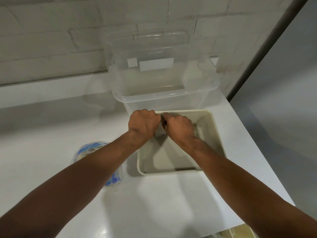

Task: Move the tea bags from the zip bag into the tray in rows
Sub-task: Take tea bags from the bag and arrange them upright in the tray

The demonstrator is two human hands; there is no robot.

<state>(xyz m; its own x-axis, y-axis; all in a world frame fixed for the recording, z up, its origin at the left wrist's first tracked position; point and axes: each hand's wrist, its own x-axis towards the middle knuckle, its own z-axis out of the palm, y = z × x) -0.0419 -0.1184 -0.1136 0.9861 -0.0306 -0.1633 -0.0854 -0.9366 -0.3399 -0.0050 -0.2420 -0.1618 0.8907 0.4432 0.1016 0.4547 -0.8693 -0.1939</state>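
A beige tray (216,133) sits on the white table, right of centre. My left hand (143,125) and my right hand (179,127) meet knuckle to knuckle over its far left corner, fingers curled downward. Between them shows a small greyish tea bag (160,133), which both hands seem to pinch; most of it is hidden by the fingers. The tray's visible floor looks bare. The clear zip bag (96,149), with blue and pale contents, lies on the table to the left, partly under my left forearm.
A big clear plastic storage box (164,95) stands right behind the tray, against a white brick wall. The table's right edge (257,146) runs diagonally close to the tray. A yellowish object (240,231) shows at the bottom right.
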